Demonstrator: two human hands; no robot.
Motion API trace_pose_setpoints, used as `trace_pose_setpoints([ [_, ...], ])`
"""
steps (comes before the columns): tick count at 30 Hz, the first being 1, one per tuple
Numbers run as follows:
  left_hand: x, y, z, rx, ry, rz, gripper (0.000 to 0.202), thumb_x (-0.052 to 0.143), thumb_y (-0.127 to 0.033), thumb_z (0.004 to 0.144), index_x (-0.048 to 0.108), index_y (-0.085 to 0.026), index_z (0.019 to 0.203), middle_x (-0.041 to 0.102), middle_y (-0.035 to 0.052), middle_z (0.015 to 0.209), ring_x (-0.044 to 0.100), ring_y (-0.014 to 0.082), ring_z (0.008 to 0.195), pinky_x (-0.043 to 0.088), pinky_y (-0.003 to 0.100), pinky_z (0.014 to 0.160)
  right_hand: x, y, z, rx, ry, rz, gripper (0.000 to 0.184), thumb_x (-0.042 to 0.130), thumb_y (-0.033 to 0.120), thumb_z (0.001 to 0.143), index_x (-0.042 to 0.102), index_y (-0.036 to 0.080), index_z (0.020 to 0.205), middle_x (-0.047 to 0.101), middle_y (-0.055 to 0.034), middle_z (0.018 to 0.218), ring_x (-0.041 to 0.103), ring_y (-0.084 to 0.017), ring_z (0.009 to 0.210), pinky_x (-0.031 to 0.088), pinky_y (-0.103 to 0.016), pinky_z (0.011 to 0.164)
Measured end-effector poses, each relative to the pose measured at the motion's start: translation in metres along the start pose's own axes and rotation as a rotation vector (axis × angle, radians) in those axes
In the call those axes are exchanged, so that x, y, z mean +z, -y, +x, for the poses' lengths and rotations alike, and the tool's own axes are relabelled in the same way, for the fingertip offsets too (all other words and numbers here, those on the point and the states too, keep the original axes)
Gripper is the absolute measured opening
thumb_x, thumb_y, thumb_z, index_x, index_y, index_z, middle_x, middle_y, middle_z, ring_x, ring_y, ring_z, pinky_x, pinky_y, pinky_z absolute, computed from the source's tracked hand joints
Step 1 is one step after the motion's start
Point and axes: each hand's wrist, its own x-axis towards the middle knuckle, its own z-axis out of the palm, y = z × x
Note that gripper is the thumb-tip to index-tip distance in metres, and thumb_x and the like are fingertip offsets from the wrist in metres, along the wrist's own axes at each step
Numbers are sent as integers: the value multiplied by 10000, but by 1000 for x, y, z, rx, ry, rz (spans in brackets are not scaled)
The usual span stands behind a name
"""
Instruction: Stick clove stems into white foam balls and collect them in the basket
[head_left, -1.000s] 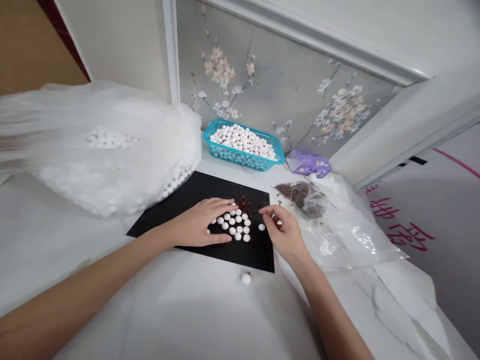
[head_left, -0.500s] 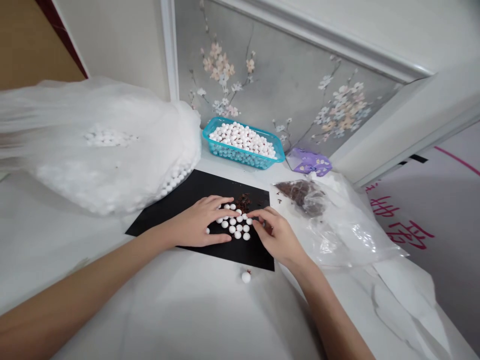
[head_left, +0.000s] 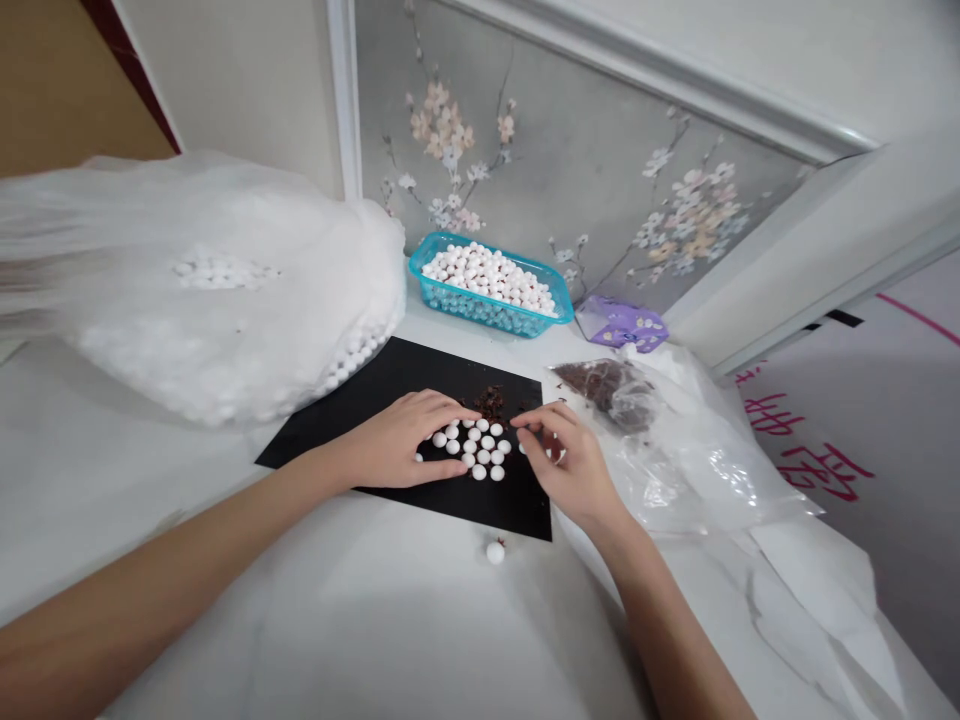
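Observation:
Small white balls [head_left: 481, 457] lie in a loose cluster on a black sheet [head_left: 352, 400]. My left hand [head_left: 412, 440] rests at the cluster's left side, thumb and fingers spread, with some balls between them. To the right, my right hand [head_left: 566, 465] is curled, index fingertip and thumb close together. White and reddish bits show inside its curl; whether they are gripped is hard to see. Just behind the balls is a small heap of dark brown-red bits [head_left: 491, 402]. One white ball with a reddish sprig [head_left: 495, 551] sits on the table in front of the sheet.
A teal basket [head_left: 491, 312] full of white balls stands at the back against the flowered panel. At left bulges a big translucent bag [head_left: 225, 350] of white balls. A purple packet [head_left: 626, 325] and a clear bag of brown bits [head_left: 611, 390] lie at right.
My right hand has shifted slightly right, away from the cluster, and white now shows within its curl. My left fingers have moved a little, staying beside the balls.

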Motion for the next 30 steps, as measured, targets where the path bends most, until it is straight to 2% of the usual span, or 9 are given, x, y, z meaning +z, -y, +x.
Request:
trace_pose_setpoints([
  [3,0,0,0,-19,-1,4,519,497,-534,814,489,-238,1240,538,82,1199,454,238,1135,346,387,968,-6,-8,1,102,-66,-91,185,465,249,810,625,189,881,549,-44,879,494,-138,651,413,-275,568],
  [7,0,0,0,-40,41,40,583,468,-560,820,427,-244,1308,473,90,1299,395,254,1202,304,407,1004,-9,-21,1,229,-80,-189,201,452,254,796,624,187,876,543,-34,860,457,-120,565,414,-305,598],
  [10,2,-1,-1,-30,60,72,588,451,-562,829,367,-305,1351,411,71,1374,352,270,1246,263,439,1025,-7,-21,1,218,-81,-179,213,441,266,798,626,188,869,546,-38,848,457,-123,557,416,-309,605],
  [12,2,-2,-1,-29,62,84,551,446,-562,831,392,-332,1329,397,61,1387,351,273,1250,260,452,1023,-5,-17,1,193,-81,-165,214,434,267,802,622,190,870,552,-42,851,471,-133,581,419,-307,609],
  [17,0,-5,0,-43,-17,50,413,458,-524,839,544,-264,1148,460,72,1320,404,251,1203,307,420,996,1,-6,1,112,-57,-137,209,423,249,817,613,189,879,563,-56,863,513,-153,653,419,-292,579],
  [22,1,-3,-1,-47,-3,47,468,452,-531,841,482,-299,1247,429,64,1353,379,260,1222,287,436,1010,3,-4,0,63,-51,-156,205,428,244,822,616,196,889,575,-66,900,532,-176,734,426,-292,591],
  [24,1,-4,-1,-61,8,47,450,452,-539,838,514,-289,1207,440,64,1345,394,261,1210,293,435,1004,0,-7,0,92,-69,-170,205,430,250,818,615,194,886,574,-65,896,531,-174,724,424,-288,580],
  [27,0,-5,0,-73,5,22,417,451,-529,843,551,-244,1130,483,73,1305,423,251,1188,316,413,989,-10,-13,0,182,-124,-191,197,431,259,808,612,191,849,580,-55,866,508,-145,606,414,-288,555],
  [30,-1,-6,0,-33,2,0,461,476,-510,839,499,-228,1203,501,78,1301,423,240,1198,312,391,997,-18,-18,0,268,-140,-221,206,420,251,785,617,193,802,589,-33,766,435,-110,456,382,-283,501],
])
